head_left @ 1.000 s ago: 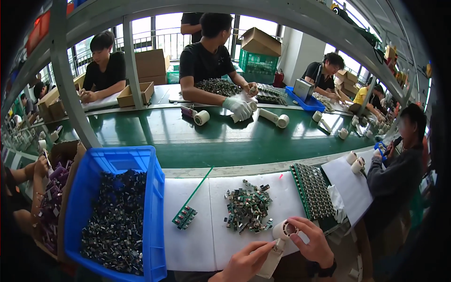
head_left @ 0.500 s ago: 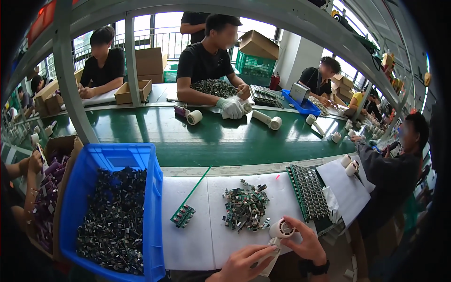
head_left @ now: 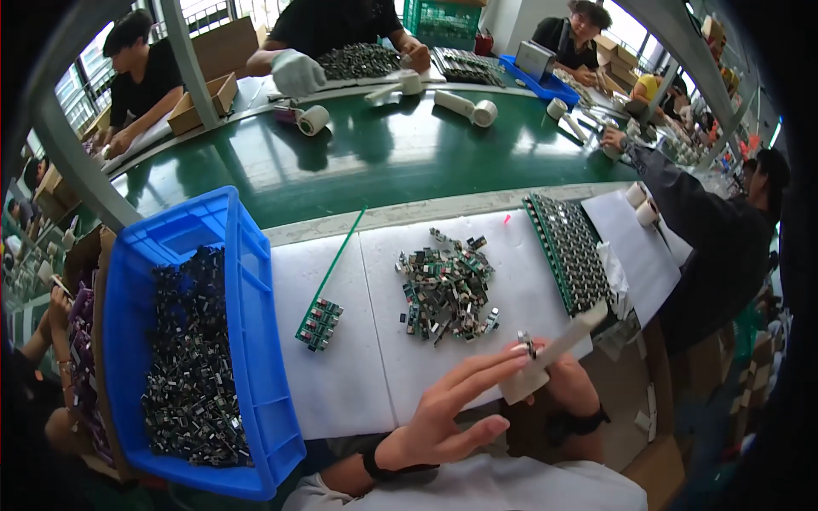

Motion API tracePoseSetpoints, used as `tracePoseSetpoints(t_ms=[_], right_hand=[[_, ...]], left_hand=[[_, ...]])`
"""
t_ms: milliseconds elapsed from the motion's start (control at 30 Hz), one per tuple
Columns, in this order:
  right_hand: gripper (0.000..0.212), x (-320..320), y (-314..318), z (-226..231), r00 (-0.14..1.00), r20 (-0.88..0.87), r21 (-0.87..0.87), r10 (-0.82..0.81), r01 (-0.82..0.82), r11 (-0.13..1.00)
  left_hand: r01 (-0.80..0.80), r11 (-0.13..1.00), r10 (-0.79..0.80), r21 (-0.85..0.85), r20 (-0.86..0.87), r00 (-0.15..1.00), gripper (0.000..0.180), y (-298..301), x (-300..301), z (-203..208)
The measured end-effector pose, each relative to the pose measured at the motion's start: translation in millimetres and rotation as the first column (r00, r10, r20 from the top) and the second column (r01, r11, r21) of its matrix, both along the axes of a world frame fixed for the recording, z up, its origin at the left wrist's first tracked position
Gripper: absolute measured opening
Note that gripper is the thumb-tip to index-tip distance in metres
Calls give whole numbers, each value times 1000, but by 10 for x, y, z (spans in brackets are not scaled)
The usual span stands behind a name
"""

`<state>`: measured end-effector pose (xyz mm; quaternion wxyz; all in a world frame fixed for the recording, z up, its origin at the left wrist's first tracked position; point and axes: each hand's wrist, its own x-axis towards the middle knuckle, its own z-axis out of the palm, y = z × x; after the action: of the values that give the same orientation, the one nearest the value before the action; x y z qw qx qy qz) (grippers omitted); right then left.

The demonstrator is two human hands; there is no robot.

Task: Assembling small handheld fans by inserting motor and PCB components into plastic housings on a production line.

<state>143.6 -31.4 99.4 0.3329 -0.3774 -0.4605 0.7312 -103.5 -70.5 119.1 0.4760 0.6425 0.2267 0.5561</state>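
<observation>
My right hand (head_left: 571, 385) is closed round the head end of a white plastic housing (head_left: 550, 356), its handle slanting up and to the right. Beside that head, a small circuit board part (head_left: 526, 343) stands at the fingertips of my left hand (head_left: 452, 410). The left fingers are stretched out, with the thumb apart; whether they press on the part is hard to see. Beyond my hands, a loose pile of small circuit boards (head_left: 447, 285) lies on a white foam sheet (head_left: 341, 400). Left of the pile lies a joined set of green boards (head_left: 320, 324) with a long thin green strip.
A blue bin (head_left: 256, 341) full of small boards stands at the left. A panel of boards (head_left: 569, 255) lies right of the pile. Past the sheet runs a green conveyor (head_left: 375, 166) carrying white housings (head_left: 464, 108). Co-workers sit across it and at both sides.
The housing has been turned over: its handle, low near my left hand before, now points up right. My view has tilted down. Across the belt, a gloved hand has left a white housing.
</observation>
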Motion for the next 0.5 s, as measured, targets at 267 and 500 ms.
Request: tracePoseSetpoints(t_ms=[267,500], right_hand=[[53,107,667,-196,985,162,-46,63,-56,997],[53,365,671,-413,971,225,-31,75,-69,997]], left_hand=[[-179,984,178,0,-144,974,58,579,440,-637],[-180,979,157,-100,-200,967,50,642,660,-742]])
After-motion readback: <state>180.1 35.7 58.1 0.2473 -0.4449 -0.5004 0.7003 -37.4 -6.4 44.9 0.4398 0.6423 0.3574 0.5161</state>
